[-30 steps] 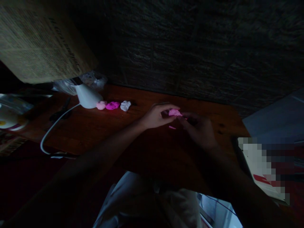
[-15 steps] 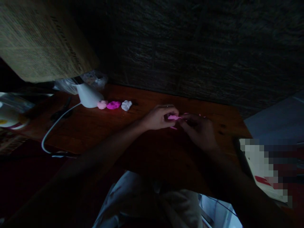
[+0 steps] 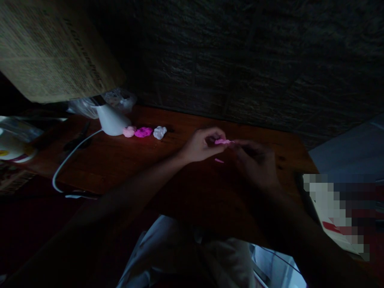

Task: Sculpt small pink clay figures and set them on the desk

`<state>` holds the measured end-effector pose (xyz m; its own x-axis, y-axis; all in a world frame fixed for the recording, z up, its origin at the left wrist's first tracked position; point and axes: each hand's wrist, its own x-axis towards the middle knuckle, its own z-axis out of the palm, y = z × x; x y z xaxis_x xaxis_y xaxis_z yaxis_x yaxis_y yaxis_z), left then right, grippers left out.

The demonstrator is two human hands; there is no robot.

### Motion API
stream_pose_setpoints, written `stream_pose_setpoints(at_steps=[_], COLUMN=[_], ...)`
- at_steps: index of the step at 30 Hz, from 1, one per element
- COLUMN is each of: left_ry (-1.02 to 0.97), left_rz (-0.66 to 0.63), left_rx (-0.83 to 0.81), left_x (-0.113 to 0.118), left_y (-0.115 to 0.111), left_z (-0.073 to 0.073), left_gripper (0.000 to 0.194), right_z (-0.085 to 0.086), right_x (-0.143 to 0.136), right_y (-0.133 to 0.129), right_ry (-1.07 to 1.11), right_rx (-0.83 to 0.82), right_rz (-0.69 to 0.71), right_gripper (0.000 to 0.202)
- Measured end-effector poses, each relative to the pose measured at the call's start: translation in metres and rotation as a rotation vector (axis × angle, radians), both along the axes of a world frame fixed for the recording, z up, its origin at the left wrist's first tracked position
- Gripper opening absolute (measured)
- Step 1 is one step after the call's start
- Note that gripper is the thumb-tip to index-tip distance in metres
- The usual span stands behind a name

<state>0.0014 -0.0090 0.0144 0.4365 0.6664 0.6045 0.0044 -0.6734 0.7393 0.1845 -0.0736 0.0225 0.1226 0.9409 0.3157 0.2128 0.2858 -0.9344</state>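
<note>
Between my two hands is a thin, uneven piece of pink modelling clay (image 3: 222, 141). My left hand (image 3: 202, 145) curls round its left end, fingers and thumb closed on it. At the other end, my right hand (image 3: 255, 162) pinches the tip between thumb and finger. Below them on the wooden table (image 3: 186, 192) lies a small pink strip (image 3: 219, 160). To the left, a pale pink lump (image 3: 129, 131), a magenta lump (image 3: 143, 132) and a white lump (image 3: 160, 132) sit in a row.
A white lamp base (image 3: 111, 121) with a white cable (image 3: 68, 160) stands beside the lumps, under a newsprint-patterned shade (image 3: 57, 52). Dark scissors (image 3: 76, 142) and a white bottle (image 3: 15, 146) are farther left. A dark textured wall (image 3: 240, 68) runs behind the table.
Both hands and the pink piece have risen slightly, away from the strip on the table. The piece now looks longer and stretches more to the right.
</note>
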Motion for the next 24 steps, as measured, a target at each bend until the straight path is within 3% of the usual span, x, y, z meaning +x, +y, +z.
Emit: stream_pose_setpoints(at_steps=[11, 24], left_ry=[0.074, 0.151], left_rz=[-0.067, -0.036], left_rx=[-0.039, -0.033], left_x=[-0.005, -0.010], left_y=[0.007, 0.009], left_z=[-0.005, -0.007], left_gripper=[0.020, 0.019], right_z=[-0.001, 0.003], right_x=[0.001, 0.012], right_y=[0.002, -0.002], right_ry=[0.009, -0.509], right_rx=[-0.028, 0.100], right_rz=[0.069, 0.101], right_gripper=[0.019, 0.027])
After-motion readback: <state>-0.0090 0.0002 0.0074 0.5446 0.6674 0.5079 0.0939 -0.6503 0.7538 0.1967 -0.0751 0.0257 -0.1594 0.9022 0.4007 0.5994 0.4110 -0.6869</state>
